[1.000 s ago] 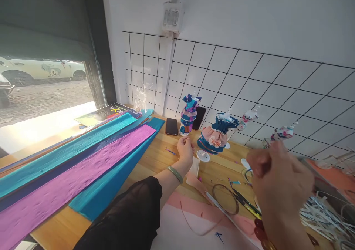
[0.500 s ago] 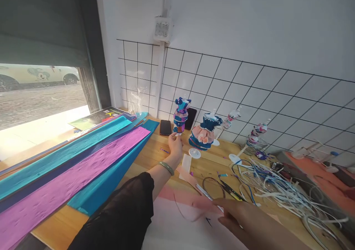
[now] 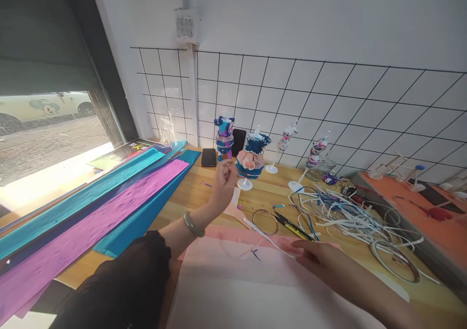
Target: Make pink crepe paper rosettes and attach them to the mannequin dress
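Observation:
My left hand (image 3: 222, 185) is raised over the table with its fingers curled in and nothing visible in them. Just behind it stands a miniature dress form in blue, purple and pink paper (image 3: 224, 137), its base hidden by my fingers. To its right is another dress form with a dark-blue top and peach skirt (image 3: 250, 161), upright on a white base. My right hand (image 3: 314, 253), low at the right, pinches the end of a thin white strip (image 3: 264, 234). That strip runs up-left to a piece of peach paper (image 3: 233, 210). White and pink sheets (image 3: 233, 280) lie beneath.
Purple crepe paper (image 3: 120, 217) and teal crepe paper (image 3: 146, 212) stretch along the left. Two more dress forms (image 3: 286, 139) stand near the wall grid. A phone (image 3: 209, 157), black-yellow pens (image 3: 292, 224) and tangled paper cords (image 3: 350, 212) lie about. An orange surface (image 3: 386, 188) is at right.
My left hand has let go of the blue-purple dress form and drawn back from it, fingers curled. My right hand still pinches the white strip. The camera view has shifted.

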Available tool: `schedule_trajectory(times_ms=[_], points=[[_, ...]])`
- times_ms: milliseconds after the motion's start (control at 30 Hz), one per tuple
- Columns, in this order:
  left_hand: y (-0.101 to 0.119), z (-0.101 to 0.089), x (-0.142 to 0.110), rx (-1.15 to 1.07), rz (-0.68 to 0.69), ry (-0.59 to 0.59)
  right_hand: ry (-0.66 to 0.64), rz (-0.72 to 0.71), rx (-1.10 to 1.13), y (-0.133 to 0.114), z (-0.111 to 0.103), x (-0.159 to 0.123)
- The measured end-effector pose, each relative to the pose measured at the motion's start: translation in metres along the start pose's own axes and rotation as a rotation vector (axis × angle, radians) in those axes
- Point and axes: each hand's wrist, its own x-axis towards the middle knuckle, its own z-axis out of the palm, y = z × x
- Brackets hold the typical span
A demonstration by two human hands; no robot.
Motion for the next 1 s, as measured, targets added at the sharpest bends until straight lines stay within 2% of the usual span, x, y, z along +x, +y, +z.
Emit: schedule_trajectory(times_ms=[133, 233, 333, 433, 533, 733, 1000], points=[[0.000, -0.006, -0.031, 0.315, -0.016, -0.358, 0.080, 0.002, 0.061, 0.003, 0.006, 0.029], [-0.005, -0.012, -0.046, 0.670, 0.109, -0.584, 0.167, 0.034, 0.162, 0.013, 0.021, 0.038], [-0.013, -0.018, -0.052, 0.970, 0.223, -0.750, 0.193, 0.047, 0.150, 0.027, 0.033, 0.038], [-0.022, -0.026, -0.050, 1.156, 0.253, -0.844, 0.252, 0.044, 0.128, 0.038, 0.037, 0.035], [-0.029, -0.038, -0.042, 1.226, 0.259, -0.830, 0.282, 0.022, 0.106, 0.041, 0.038, 0.034], [-0.033, -0.060, -0.024, 1.224, 0.191, -0.664, 0.327, -0.088, 0.067, 0.039, 0.048, 0.035], [-0.035, -0.061, -0.022, 1.273, 0.143, -0.735, 0.313, -0.176, 0.018, 0.039, 0.063, 0.037]])
